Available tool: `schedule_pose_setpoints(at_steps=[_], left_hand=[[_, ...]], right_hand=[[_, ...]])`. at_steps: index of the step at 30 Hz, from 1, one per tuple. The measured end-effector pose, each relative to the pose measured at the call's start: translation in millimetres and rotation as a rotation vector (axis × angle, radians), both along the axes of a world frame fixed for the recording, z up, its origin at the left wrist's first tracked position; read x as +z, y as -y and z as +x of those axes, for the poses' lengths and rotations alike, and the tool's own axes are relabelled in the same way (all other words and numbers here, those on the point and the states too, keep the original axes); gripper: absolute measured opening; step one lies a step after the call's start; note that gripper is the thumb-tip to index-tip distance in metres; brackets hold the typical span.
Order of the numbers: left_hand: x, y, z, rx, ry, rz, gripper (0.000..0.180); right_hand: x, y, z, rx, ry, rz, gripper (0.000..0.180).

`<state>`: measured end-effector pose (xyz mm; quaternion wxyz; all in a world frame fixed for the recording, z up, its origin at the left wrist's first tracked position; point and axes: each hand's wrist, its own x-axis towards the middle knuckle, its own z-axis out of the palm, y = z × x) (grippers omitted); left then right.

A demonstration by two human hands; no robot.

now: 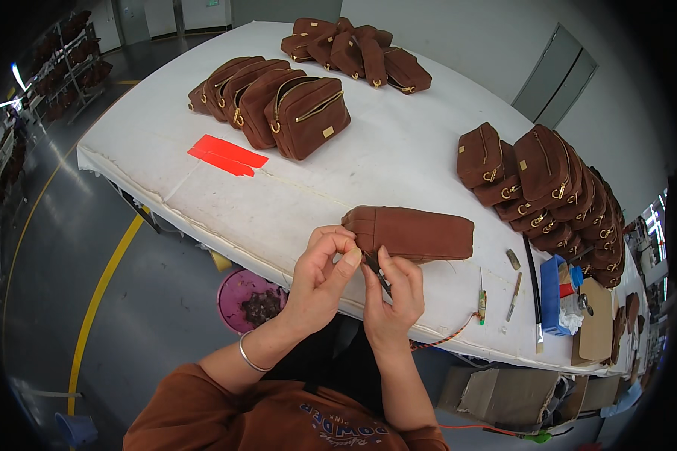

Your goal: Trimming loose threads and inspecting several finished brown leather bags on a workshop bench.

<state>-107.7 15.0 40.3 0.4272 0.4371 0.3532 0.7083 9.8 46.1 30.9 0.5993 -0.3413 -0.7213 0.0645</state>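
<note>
- The counter [399,150] is a long work surface under a white padded cloth, its near edge bending with the lens; the cloth looks faintly marked in places.
- A brown suede pouch [412,233] lies flat on the counter near that front edge, one end turned toward the person.
- The left hand [320,274] is closed narrowly, its thumb and fingertips pinching the near end of the pouch.
- The right hand [393,297] sits just beside the left, fingers curled around a thin dark tool [377,273] whose tip points at the same pouch end; what kind of tool it is cannot be told from here.
- Beyond the pouch, a red strip of tape [227,155] is stuck to the cloth.
- Behind the tape stands a leaning row of brown bags with gold zips [278,101], and farther back a looser pile of bags [357,49].
- To the right of the pouch, another long row of bags [549,192] runs along the counter's edge.
- Near the pouch's right end lie a few slim hand tools [513,297] and a blue box [553,293].
- Below the counter, left of the pouch, a purple bucket [250,301] holds dark scraps.
- The floor [75,248] is glossy grey with a yellow line [101,289]; racks [68,64] stand far off to the left.
</note>
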Motion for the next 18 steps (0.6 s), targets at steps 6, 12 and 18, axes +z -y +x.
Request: schedule_pose_setpoints(at_steps=[6,12,18], left_hand=[[-1.4,-0.9,-0.7,0.012,-0.024,0.002,0.008],[-4.0,-2.2,-2.3,0.034,-0.094,0.004,0.011],[-4.1,-2.2,-1.4,0.035,-0.079,0.001,0.011]], right_hand=[[-4.1,-2.1,-2.3,-0.011,0.005,0.067,0.034],[-3.8,-3.2,-3.6,-0.001,-0.014,0.079,0.032],[-5.6,-3.8,-4.4,0.001,-0.027,0.075,0.031]])
